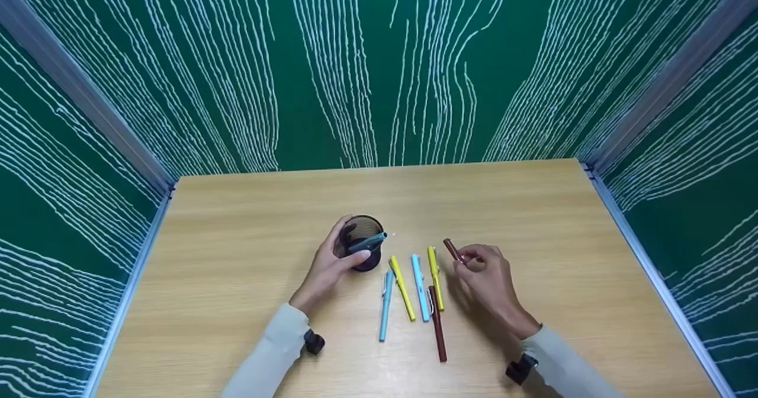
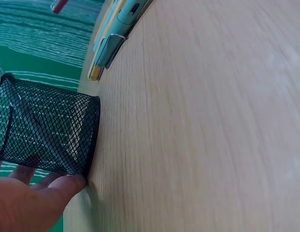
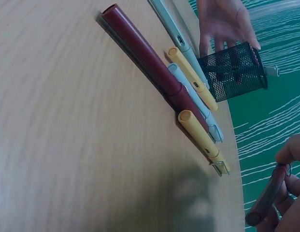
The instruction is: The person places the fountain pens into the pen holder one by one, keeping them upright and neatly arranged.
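Note:
My left hand point(image 1: 331, 265) grips a black mesh pen cup point(image 2: 48, 125) that stands on the table, fingers wrapped round its side. One teal pen point(image 1: 368, 242) leans inside the cup, its end poking over the rim. Off to the right, my right hand point(image 1: 488, 273) pinches a dark red pen point(image 3: 268, 195) between thumb and fingers, raised over the table. Between the hands lie a teal pen point(image 1: 385, 306), a yellow pen point(image 1: 402, 288), a light blue pen point(image 1: 420, 288), another yellow pen point(image 1: 436, 279) and a second dark red pen point(image 1: 439, 333), which touches or overlaps its neighbours.
The wooden table point(image 1: 249, 220) reaches back to a green wall point(image 1: 320, 108) with white wavy lines. Similar green panels stand at left and right, joined by metal posts point(image 1: 669, 84). A small black device is strapped to each wrist.

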Action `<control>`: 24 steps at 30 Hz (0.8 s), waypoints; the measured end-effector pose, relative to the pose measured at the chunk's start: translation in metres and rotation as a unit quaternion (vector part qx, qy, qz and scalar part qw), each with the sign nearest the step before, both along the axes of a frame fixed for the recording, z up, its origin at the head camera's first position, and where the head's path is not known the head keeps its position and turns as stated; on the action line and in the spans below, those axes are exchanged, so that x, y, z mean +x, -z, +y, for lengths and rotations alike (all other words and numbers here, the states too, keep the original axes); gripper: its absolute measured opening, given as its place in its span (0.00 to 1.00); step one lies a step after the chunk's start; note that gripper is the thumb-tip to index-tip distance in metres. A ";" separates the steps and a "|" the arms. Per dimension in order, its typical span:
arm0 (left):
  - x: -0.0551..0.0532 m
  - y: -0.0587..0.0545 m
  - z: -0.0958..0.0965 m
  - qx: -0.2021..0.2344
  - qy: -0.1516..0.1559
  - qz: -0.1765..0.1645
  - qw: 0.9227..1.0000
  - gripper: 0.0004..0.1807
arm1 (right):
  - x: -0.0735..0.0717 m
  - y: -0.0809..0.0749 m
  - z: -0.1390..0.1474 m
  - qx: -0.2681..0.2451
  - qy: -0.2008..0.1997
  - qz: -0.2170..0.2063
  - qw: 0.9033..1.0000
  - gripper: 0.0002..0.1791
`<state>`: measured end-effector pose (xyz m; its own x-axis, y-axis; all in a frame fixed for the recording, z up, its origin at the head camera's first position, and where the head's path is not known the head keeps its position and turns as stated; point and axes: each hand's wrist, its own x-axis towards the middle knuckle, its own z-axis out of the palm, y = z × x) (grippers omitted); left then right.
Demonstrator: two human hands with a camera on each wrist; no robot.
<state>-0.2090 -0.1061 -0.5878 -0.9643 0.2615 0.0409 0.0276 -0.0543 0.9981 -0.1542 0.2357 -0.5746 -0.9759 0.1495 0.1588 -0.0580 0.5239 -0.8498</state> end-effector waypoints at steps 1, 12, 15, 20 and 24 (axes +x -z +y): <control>0.000 0.000 0.000 -0.002 -0.002 -0.003 1.000 0.51 | -0.001 -0.001 0.000 0.001 -0.003 0.000 1.000 0.10; 0.000 -0.002 -0.001 0.017 -0.003 -0.011 1.000 0.53 | -0.005 -0.010 0.000 -0.001 -0.017 0.001 1.000 0.11; 0.001 -0.001 -0.001 0.022 -0.001 -0.007 1.000 0.52 | -0.006 -0.011 -0.001 0.002 -0.018 -0.001 1.000 0.11; 0.001 -0.001 -0.001 0.021 0.000 -0.005 1.000 0.51 | -0.007 -0.012 -0.001 0.006 -0.023 0.001 1.000 0.10; 0.001 0.000 0.000 0.008 0.000 -0.005 1.000 0.51 | -0.009 -0.012 -0.001 0.010 -0.027 0.006 1.000 0.10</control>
<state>-0.2078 -0.1062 -0.5876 -0.9649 0.2604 0.0352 0.0175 -0.0699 0.9974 -0.1628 0.2346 -0.5622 -0.9804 0.0933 0.1735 -0.0974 0.5360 -0.8386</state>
